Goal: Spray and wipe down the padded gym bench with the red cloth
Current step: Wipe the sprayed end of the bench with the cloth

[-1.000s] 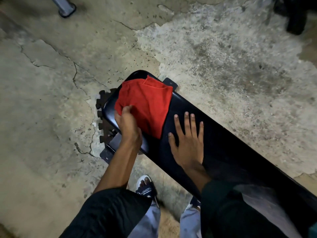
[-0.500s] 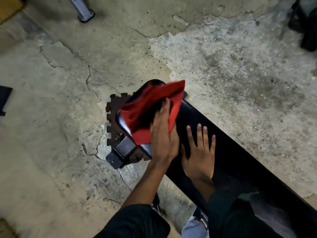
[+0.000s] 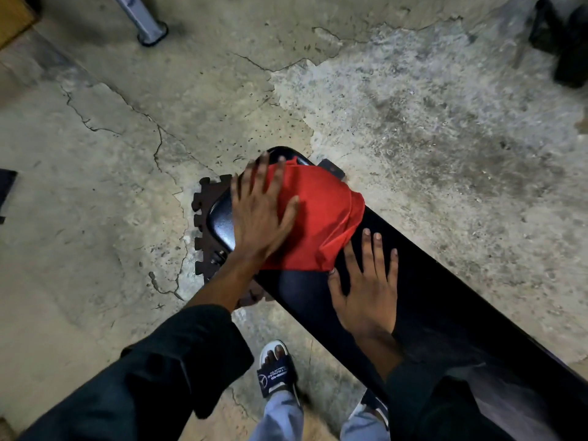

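The black padded gym bench (image 3: pixel 445 297) runs from the centre down to the lower right. Its rounded end carries the red cloth (image 3: pixel 321 218), spread and rumpled. My left hand (image 3: pixel 261 214) lies flat with fingers spread, pressing the cloth's left side onto the pad, its outer fingers on bare vinyl. Just below and right of the cloth, my right hand (image 3: pixel 369 288) rests palm down on the pad, fingers apart, its thumb touching the cloth's edge. No spray bottle is in view.
A notched dark metal bracket (image 3: pixel 206 218) sticks out under the bench end. Cracked concrete floor surrounds it. There is a grey metal leg (image 3: pixel 143 20) at top left and dark equipment (image 3: pixel 566 43) at top right. My sandalled foot (image 3: pixel 276 367) stands beside the bench.
My left hand has swept the cloth from the pad's left edge across its end and now presses it flat with spread fingers. My right hand stays planted on the pad.
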